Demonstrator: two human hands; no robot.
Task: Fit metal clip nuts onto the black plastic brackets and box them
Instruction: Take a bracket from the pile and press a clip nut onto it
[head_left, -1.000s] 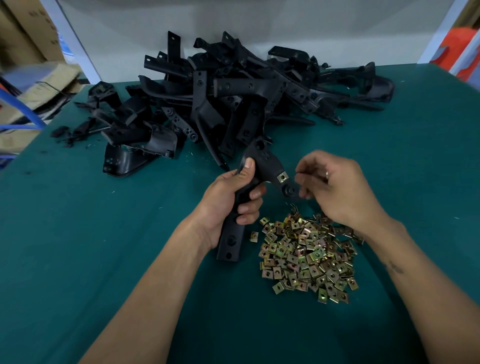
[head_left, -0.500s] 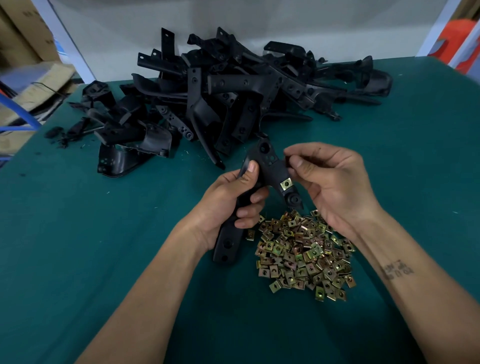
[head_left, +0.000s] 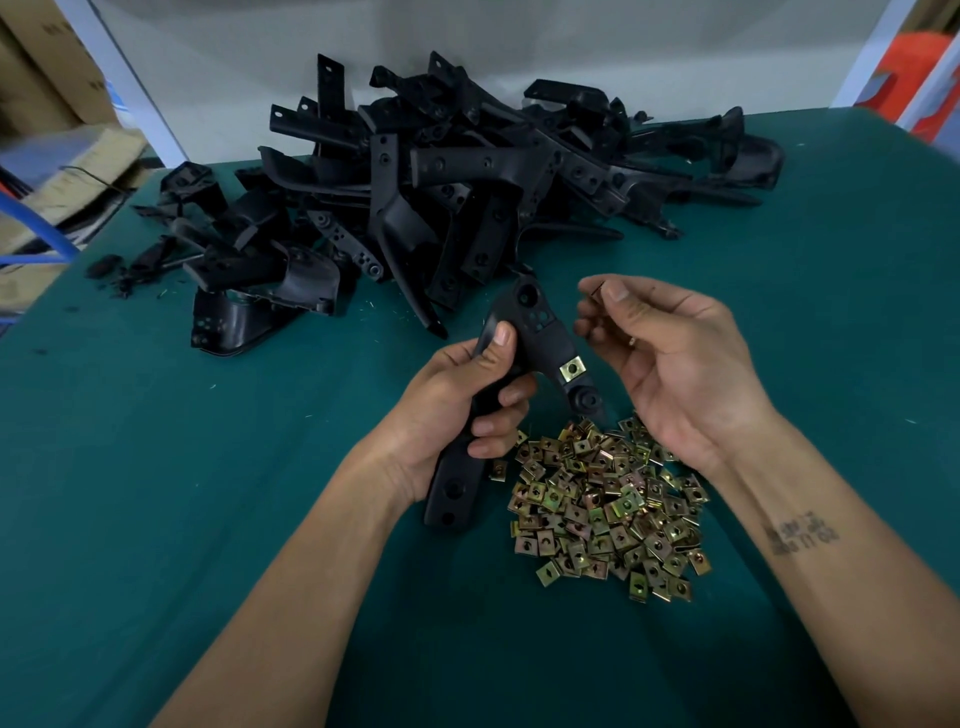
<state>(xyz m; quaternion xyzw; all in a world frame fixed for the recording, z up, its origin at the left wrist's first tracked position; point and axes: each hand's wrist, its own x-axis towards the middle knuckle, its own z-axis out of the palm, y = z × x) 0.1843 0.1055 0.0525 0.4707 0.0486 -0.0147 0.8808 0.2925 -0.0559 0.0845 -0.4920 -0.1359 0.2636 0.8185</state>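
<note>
Green table underneath everything. Beyond both hands, a big heap of black brackets piled across the far side, a few strays lying off toward the far left. Beside the table on the left, cardboard boxes.

Just below the right hand and to the right of the left hand, a pile of brass-coloured clip nuts spread flat on the table, one loose nut sitting just under the left fingers.

Gripped in the left hand: one bracket, fingers and thumb wrapped round its shaft, thumb pressed on top. Lower end poking out beneath the palm toward the table, forked upper end rising between the two hands. Fitted on the arm nearest the right hand, one clip nut, seated square on the plastic.

Right hand held palm up just beside the bracket's head, apart from it, fingers loosely curled. Thumb and forefinger brought together on something thin and dark; too small to tell what. Tattoo on the right forearm.
</note>
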